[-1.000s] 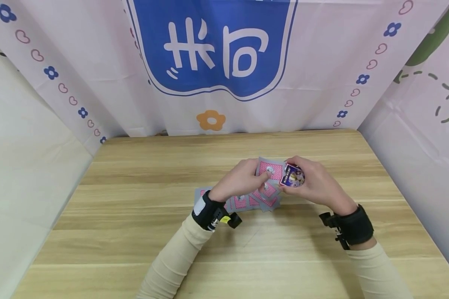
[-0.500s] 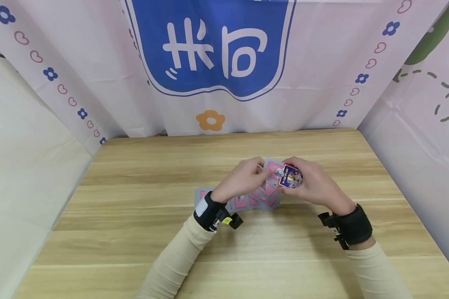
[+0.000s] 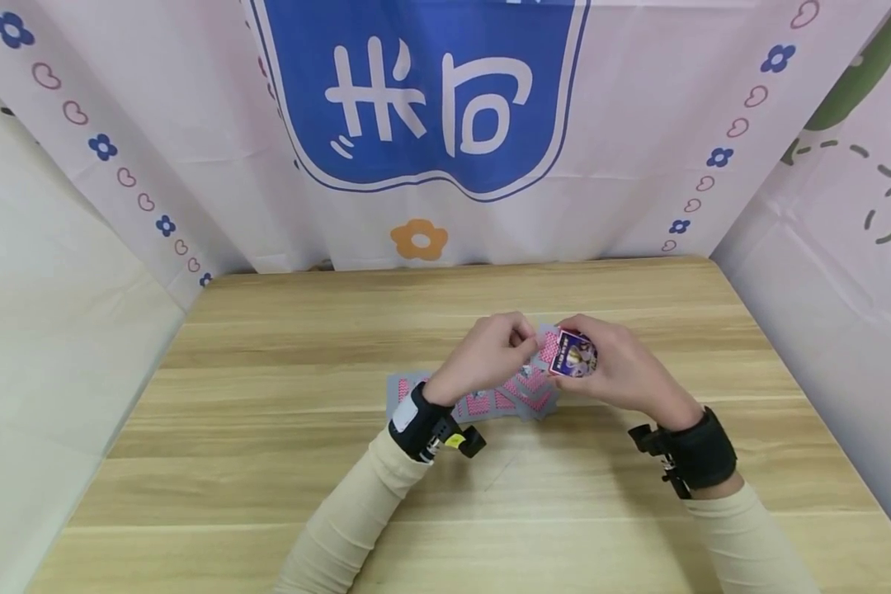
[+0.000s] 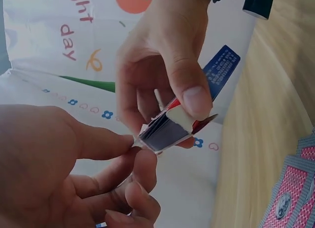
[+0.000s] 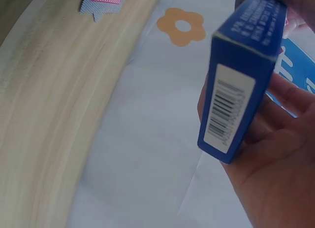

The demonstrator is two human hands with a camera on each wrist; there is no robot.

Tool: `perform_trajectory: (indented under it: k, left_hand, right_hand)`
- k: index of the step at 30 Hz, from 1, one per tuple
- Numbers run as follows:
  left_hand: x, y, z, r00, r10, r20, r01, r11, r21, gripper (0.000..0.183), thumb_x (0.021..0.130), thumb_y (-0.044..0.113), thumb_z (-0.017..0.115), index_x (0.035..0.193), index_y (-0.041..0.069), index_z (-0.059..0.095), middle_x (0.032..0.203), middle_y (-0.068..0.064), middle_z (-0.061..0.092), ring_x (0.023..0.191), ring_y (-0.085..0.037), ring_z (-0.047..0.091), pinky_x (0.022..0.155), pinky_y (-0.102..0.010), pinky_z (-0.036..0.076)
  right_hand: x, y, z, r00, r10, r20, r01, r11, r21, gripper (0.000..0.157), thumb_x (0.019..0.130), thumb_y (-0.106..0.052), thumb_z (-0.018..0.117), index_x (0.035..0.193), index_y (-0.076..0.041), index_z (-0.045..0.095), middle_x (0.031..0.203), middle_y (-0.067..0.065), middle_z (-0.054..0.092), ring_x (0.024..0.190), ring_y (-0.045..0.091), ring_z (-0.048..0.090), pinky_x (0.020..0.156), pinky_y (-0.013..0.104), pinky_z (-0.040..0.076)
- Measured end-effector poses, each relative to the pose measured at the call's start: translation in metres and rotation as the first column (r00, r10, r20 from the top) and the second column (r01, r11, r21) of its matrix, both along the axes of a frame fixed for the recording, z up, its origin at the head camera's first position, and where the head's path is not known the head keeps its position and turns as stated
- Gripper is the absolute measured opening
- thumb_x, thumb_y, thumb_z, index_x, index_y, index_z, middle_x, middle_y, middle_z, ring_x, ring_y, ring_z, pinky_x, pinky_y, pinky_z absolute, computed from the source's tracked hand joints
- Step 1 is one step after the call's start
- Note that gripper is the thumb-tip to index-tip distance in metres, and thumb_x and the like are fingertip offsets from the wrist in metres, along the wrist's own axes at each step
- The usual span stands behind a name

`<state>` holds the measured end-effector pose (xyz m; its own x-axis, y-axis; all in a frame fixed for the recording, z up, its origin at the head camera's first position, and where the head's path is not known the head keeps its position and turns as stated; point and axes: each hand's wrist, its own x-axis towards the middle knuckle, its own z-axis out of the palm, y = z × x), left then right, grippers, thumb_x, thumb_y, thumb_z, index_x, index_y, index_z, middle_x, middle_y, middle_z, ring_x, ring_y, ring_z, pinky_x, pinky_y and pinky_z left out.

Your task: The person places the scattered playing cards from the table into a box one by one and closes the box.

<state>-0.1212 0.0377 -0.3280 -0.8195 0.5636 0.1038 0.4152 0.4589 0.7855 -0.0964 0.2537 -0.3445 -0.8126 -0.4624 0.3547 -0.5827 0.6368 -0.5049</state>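
In the head view my right hand (image 3: 627, 363) grips a small blue playing-card box (image 3: 575, 353), fingers and thumb wrapped round its sides. The box's end faces my left hand (image 3: 486, 351), and card edges show inside it in the left wrist view. A pink-and-grey playing card (image 3: 549, 346) sticks partly out of that end. My left thumb and index finger (image 4: 145, 169) pinch at its edge, close to the box mouth. Below the hands, several pink-backed cards (image 3: 478, 403) lie overlapping on the table, partly hidden by my left hand and wrist.
The wooden table (image 3: 267, 462) spreads on all sides of the cards. A printed white cloth (image 3: 624, 165) hangs along its back edge, with more pale cloth at left and right. Each wrist wears a black strap with a camera.
The playing card between the hands has slid rightward into the box, so less of it shows. My left fingers have followed it to the right; the box has shifted slightly left.
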Motion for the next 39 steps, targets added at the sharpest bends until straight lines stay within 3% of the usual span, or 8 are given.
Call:
perform_trajectory:
  k: [5,9,17,24,29,32,35,39]
  left_hand:
    - [-0.001,-0.001,-0.001,0.999,-0.014,0.032,0.013,1.0,0.026,0.013,0.095,0.018,0.057,0.096,0.007,0.065,0.074,-0.002,0.062,0.057,-0.013,0.051,0.045,-0.023,0.039]
    - [-0.003,-0.001,-0.002,0.998,-0.021,0.053,0.02,1.0,0.022,0.015,0.094,0.02,0.06,0.094,0.006,0.067,0.077,-0.004,0.065,0.059,-0.013,0.053,0.048,-0.023,0.042]
    - [-0.005,0.001,-0.006,0.995,-0.009,0.1,0.009,1.0,0.007,0.015,0.09,0.028,0.065,0.08,0.017,0.066,0.071,-0.002,0.063,0.055,-0.011,0.049,0.043,-0.025,0.036]
    - [-0.008,0.003,-0.012,0.992,-0.022,0.127,0.023,1.0,-0.005,0.023,0.091,0.029,0.064,0.085,0.007,0.069,0.072,0.0,0.06,0.055,-0.011,0.047,0.043,-0.024,0.035]
    - [-0.011,0.002,-0.017,0.991,-0.008,0.133,0.008,1.0,-0.001,0.023,0.092,0.034,0.062,0.08,0.015,0.066,0.069,0.0,0.059,0.053,-0.01,0.047,0.041,-0.024,0.035]
    - [-0.013,0.002,-0.021,0.996,0.03,0.089,-0.028,0.999,-0.018,0.026,0.094,0.038,0.056,0.082,0.017,0.064,0.063,0.001,0.054,0.048,-0.01,0.044,0.039,-0.024,0.034]
    - [-0.016,0.003,-0.029,0.996,0.08,-0.032,-0.084,0.987,-0.136,0.026,0.096,0.037,0.053,0.085,0.015,0.063,0.058,0.003,0.05,0.044,-0.008,0.043,0.038,-0.022,0.034]
    - [-0.018,0.004,-0.041,0.977,0.096,-0.189,-0.161,0.918,-0.364,0.024,0.09,0.032,0.063,0.079,0.011,0.062,0.06,0.002,0.051,0.05,-0.012,0.047,0.038,-0.024,0.035]
  right_hand:
    - [0.0,0.001,-0.002,1.0,-0.014,0.006,0.014,1.0,-0.007,0.062,0.064,-0.029,0.086,0.113,-0.008,0.055,0.096,0.003,0.063,0.074,0.011,0.057,0.056,0.032,0.053]
    - [0.0,0.0,-0.001,1.0,-0.004,-0.001,0.004,1.0,0.002,0.064,0.066,-0.037,0.084,0.115,-0.008,0.055,0.097,0.004,0.063,0.075,0.011,0.057,0.056,0.031,0.053]
    - [0.001,-0.003,0.0,1.0,0.013,0.01,-0.013,1.0,0.005,0.064,0.068,-0.046,0.079,0.115,-0.01,0.056,0.099,0.003,0.063,0.077,0.012,0.057,0.058,0.031,0.053]
    - [0.002,-0.005,-0.001,1.0,0.017,0.001,-0.017,1.0,0.016,0.063,0.068,-0.042,0.081,0.115,-0.009,0.056,0.1,0.003,0.063,0.077,0.014,0.058,0.058,0.031,0.054]
    - [0.001,-0.004,-0.003,1.0,-0.001,0.001,0.001,1.0,0.018,0.062,0.066,-0.035,0.083,0.115,-0.008,0.056,0.099,0.005,0.063,0.077,0.014,0.058,0.058,0.032,0.054]
    - [0.0,-0.001,-0.003,1.0,-0.021,0.004,0.021,1.0,0.011,0.064,0.066,-0.036,0.084,0.116,-0.008,0.055,0.098,0.005,0.063,0.076,0.012,0.057,0.058,0.032,0.054]
    - [-0.001,0.001,-0.002,0.999,-0.041,0.002,0.041,0.999,0.007,0.066,0.064,-0.035,0.085,0.116,-0.008,0.055,0.097,0.005,0.063,0.076,0.012,0.057,0.058,0.033,0.054]
    - [0.0,0.001,-0.002,0.999,-0.046,0.0,0.046,0.999,0.023,0.066,0.065,-0.037,0.084,0.116,-0.008,0.055,0.096,0.004,0.063,0.076,0.012,0.057,0.059,0.033,0.054]
